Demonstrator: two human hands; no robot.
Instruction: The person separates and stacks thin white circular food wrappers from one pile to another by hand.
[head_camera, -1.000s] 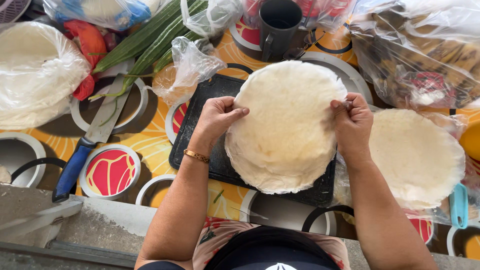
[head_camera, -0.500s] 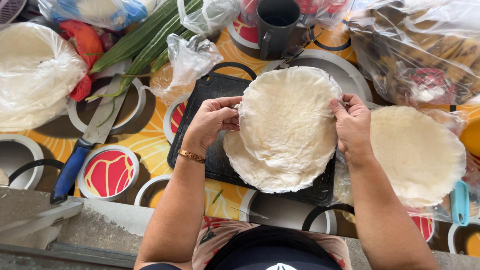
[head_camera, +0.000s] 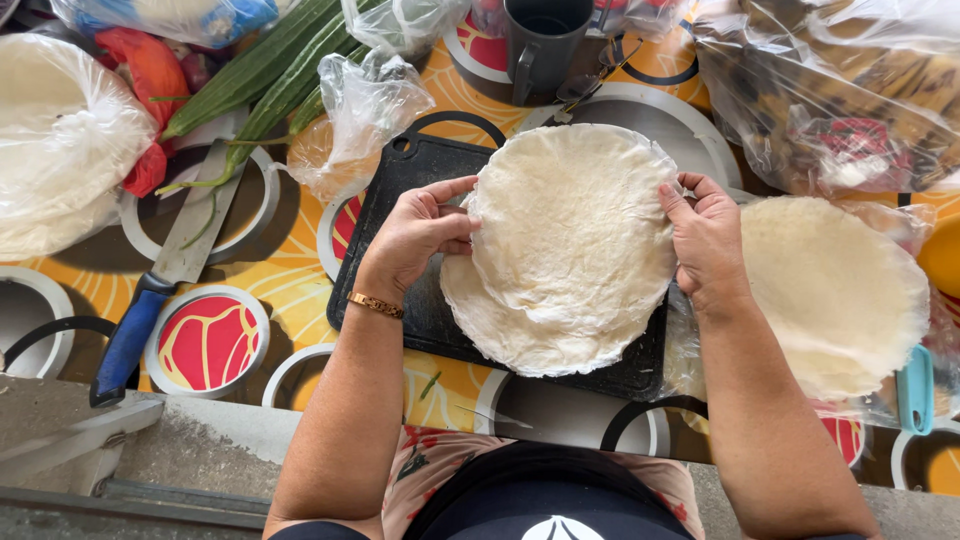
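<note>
Wrapper (head_camera: 575, 230), round and thin, pinched at opposite edges between left hand (head_camera: 415, 235) and right hand (head_camera: 708, 240), directly above stack (head_camera: 520, 335) on cutting board (head_camera: 420, 170).

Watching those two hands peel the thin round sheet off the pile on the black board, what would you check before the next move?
1. Both hands grip the top sheet: ok, left hand pinches its left edge, right hand its right edge.
2. Only one sheet is lifted: cannot tell, the layers are too thin to count.
3. Sheet is untorn: ok, no tear shows, though the edges are ragged.
4. Pile sits on the black board: ok.
5. Knife is away from the hands: ok, it lies off to the left.
6. Second stack is unobstructed: ok, it lies just past the right hand.
</note>
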